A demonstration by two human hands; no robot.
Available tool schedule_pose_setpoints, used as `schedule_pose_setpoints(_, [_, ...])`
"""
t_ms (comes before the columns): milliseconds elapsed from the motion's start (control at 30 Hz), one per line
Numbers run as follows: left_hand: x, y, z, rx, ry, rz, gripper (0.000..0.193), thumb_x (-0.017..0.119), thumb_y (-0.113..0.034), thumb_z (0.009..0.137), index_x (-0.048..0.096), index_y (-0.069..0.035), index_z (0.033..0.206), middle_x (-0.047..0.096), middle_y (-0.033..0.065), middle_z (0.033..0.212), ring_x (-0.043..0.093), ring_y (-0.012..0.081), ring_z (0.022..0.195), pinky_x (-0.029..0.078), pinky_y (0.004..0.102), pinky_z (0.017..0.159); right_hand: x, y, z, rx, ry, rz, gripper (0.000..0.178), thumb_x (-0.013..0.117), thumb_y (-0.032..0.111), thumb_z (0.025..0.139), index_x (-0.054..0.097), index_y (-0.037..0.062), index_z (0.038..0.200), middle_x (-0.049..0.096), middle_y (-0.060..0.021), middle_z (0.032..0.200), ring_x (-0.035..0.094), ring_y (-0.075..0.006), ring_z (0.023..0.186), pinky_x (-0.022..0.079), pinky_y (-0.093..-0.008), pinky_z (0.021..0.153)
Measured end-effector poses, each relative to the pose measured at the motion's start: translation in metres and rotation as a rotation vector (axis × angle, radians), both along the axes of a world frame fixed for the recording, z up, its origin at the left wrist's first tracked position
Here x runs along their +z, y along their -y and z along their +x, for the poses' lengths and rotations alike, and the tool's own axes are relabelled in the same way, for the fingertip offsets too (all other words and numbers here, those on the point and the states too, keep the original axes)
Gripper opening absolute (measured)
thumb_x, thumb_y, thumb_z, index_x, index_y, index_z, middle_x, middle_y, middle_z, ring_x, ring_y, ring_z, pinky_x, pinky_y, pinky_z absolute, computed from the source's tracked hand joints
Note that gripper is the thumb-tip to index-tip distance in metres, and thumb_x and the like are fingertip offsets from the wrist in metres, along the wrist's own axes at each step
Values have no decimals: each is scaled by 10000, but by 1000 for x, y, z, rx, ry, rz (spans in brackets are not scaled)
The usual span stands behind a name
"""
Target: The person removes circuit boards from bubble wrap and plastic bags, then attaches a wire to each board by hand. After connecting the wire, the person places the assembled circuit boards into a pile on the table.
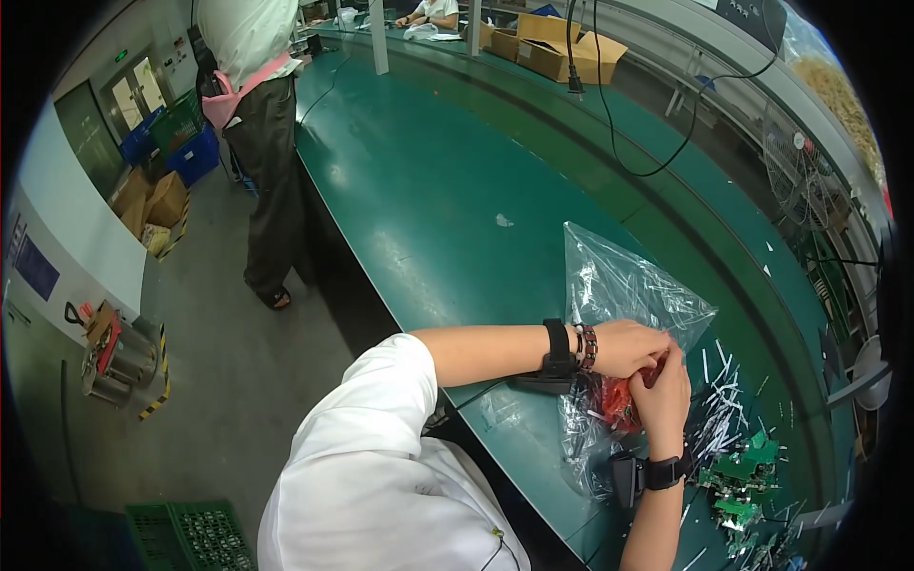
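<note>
Over a large clear plastic bag (619, 276) lying on the green worktable, my two hands come together, fingertips meeting. My left hand (624, 347) reaches in from the left, fingers bent and pinching. From below comes my right hand (664, 400), its fingers closed against the left ones. Between and under them is a glossy red bundle (619, 404), which looks like thin crumpled plastic; both hands grip at its upper end. Whether it lies inside the clear bag or on top, I cannot tell. My fingers hide part of it.
Right of my hands lie thin white strips (721, 409) and a pile of green circuit boards (743, 481). A black cable (657, 171) hangs over the far side. Cardboard boxes (552, 48) stand farther back. Another person (262, 124) stands left of the worktable (409, 190).
</note>
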State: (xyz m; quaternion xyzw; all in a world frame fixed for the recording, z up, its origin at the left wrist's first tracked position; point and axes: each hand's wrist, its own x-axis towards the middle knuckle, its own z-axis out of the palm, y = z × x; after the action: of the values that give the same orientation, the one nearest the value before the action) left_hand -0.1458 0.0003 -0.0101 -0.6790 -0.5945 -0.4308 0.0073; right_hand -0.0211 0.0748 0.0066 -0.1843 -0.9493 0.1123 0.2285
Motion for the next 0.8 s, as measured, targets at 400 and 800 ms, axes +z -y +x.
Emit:
schedule_pose_setpoints(400, [32,1,0,217,-380,-465,191,545,-265,690,523,-81,644,551,81,647,528,280,696,371,408,590,2,8,-9,-25,3,63,531,610,142,656,379,29,1121,587,-154,845,567,-310,792,430,-389,727])
schedule_pose_setpoints(800, [-11,3,-11,-203,823,-345,76,566,-103,716,522,-63,668,516,-8,652,483,80,669,380,222,577,-1,13,-14,-41,-53,-128,538,649,166,627,391,38,1081,571,-179,880,560,-356,786,456,-422,632])
